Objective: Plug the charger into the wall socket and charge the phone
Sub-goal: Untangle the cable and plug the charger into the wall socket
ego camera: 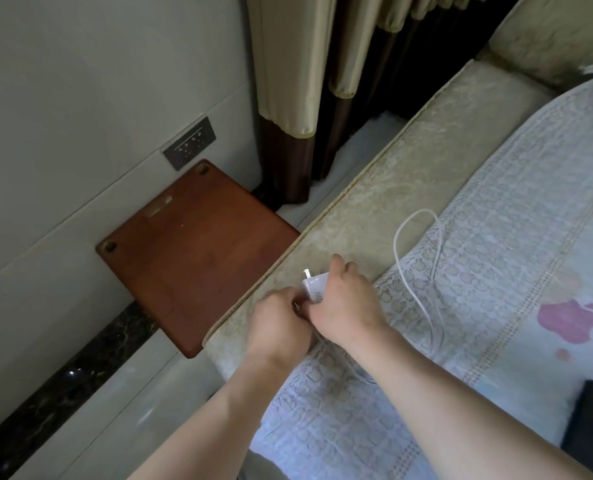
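Observation:
My right hand grips a white charger block over the edge of the bed, its metal prongs pointing up and to the left. My left hand pinches something small at the block's lower end; its fingers hide what it is. A white cable loops across the bedspread to the right of my hands. The dark wall socket sits on the pale wall at the upper left, well away from the charger. A dark object, possibly the phone, lies at the bed's lower right edge.
A brown wooden bedside top stands below the socket, between wall and bed. Beige and brown curtains hang at the top centre. A patterned bedspread covers the bed, with a pillow at the top right.

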`<state>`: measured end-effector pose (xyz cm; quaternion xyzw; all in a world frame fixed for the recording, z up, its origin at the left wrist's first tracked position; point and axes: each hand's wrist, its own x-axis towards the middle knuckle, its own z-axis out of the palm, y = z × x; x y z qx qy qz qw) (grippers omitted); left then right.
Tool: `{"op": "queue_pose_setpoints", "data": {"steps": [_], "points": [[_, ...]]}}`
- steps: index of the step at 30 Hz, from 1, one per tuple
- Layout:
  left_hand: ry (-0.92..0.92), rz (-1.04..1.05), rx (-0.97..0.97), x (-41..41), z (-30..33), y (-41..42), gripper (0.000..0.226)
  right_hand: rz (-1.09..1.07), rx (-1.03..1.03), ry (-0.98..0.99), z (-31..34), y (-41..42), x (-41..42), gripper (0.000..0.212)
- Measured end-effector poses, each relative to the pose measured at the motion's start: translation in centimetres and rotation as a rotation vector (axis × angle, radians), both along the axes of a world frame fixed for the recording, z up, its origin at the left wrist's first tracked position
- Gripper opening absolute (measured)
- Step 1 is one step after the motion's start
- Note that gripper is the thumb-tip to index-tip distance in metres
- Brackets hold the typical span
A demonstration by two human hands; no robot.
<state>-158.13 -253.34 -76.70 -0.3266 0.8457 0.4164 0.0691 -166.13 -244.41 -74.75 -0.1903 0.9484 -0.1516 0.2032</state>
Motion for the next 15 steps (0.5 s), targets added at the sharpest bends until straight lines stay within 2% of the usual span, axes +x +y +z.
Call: {"op": "queue_pose_setpoints", "data": {"steps": [2, 4, 5, 7, 10, 12, 15], "points": [[0.064, 0.045, 0.063, 0.0, 0.9, -0.1, 0.032, -0.055, -0.054, 0.005, 0.7, 0.4, 0.0, 0.088], [0.15, 0.179, 0.197, 0.0, 2.2, -0.2, 0.026, -0.1, -0.111, 0.002, 2.0, 1.1, -0.1, 0.087], [0.176, 0.251, 0.319, -0.1, 3.1, -0.2, 0.023, -0.121, -0.142, -0.008, 2.8, 1.4, -0.2, 0.088], [0.194, 0.34, 0.599, -0.6, 5.0, -0.1, 0.034, -0.159, -0.207, -0.035, 4.6, 1.8, -0.3, 0.087], [0.209, 0.339, 0.899, -1.6, 7.7, -0.2, 0.046, -0.191, -0.284, -0.04, 7.2, 1.8, -0.8, 0.075], [0.237, 0.323, 0.999, -2.4, 9.5, -0.7, 0.044, -0.18, -0.34, -0.036, 8.8, 1.3, -1.2, 0.065], [0.304, 0.301, 1.042, -3.7, 11.9, -1.9, 0.031, -0.179, -0.436, -0.052, 11.0, 0.0, -2.0, 0.059]]}}
